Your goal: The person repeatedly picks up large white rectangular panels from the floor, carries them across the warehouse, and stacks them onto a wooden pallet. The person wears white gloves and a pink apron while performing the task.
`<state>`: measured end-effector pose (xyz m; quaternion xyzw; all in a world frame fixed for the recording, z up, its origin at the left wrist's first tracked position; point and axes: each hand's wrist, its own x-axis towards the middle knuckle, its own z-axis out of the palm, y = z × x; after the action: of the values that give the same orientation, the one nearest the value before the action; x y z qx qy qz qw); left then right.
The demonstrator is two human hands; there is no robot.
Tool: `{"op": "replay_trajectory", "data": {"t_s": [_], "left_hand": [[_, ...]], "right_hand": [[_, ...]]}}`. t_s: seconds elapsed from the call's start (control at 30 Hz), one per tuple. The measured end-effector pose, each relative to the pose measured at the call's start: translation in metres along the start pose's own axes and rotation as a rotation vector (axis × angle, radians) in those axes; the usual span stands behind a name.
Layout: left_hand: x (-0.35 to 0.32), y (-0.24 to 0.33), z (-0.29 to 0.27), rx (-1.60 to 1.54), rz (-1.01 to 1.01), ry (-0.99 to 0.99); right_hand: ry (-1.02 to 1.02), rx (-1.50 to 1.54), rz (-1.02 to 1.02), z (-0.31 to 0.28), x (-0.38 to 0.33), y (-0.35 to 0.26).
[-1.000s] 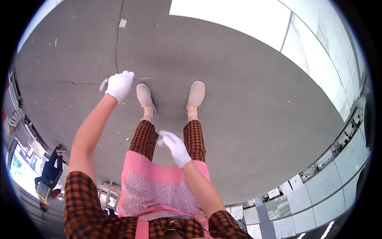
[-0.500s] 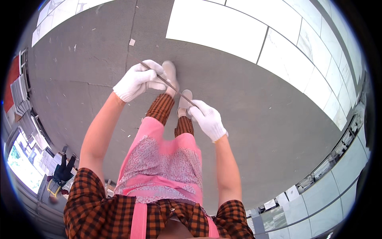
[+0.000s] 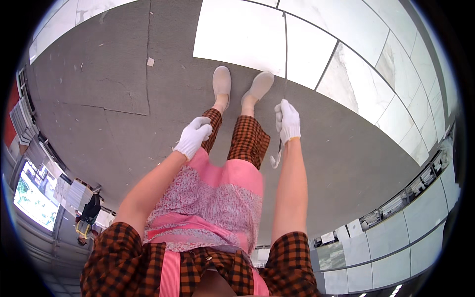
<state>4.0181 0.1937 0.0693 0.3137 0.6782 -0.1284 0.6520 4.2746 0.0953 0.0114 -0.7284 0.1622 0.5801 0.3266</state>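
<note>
My right hand [image 3: 287,120], in a white glove, grips a thin metal rod [image 3: 285,86]. The rod runs from a hooked end beside my wrist up toward the white tiles [image 3: 247,34]. My left hand [image 3: 193,137], also in a white glove, holds nothing. Its fingers are loosely curled over my left knee. Both hands hang above my checked trousers and pink apron [image 3: 213,193]. My two beige shoes [image 3: 221,81] stand on the grey floor just short of the tile edge.
Bare grey cement floor [image 3: 109,109] spreads to the left, with cracks and a small white chip [image 3: 150,61]. Large white marble tiles cover the upper right. Stacked tiles line the left rim and the lower right. Another person [image 3: 88,218] stands far off at lower left.
Both hands held the thin rod half a second ago. Now the left hand has let go and dropped to the knee, and the right hand has swung right with the rod. The view has shifted toward the tiles.
</note>
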Motion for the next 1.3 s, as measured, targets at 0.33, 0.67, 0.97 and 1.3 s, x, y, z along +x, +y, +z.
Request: {"op": "replay_trajectory", "data": {"t_s": [0.33,0.67,0.97,1.3], "left_hand": [[0.019,0.003,0.035,-0.089,-0.025,0.045],[0.027,-0.007,0.042,-0.127,-0.124,0.023],[0.040,-0.006,0.045,-0.204,-0.219,0.042],[0.052,0.044,0.022,-0.016,-0.111,0.043]], "right_hand": [[-0.107,0.123,0.065,0.023,0.098,-0.012],[-0.119,0.147,0.093,0.021,0.132,0.014],[0.007,0.200,0.046,0.043,0.168,0.061],[-0.041,0.335,-0.004,0.059,0.150,0.057]]}}
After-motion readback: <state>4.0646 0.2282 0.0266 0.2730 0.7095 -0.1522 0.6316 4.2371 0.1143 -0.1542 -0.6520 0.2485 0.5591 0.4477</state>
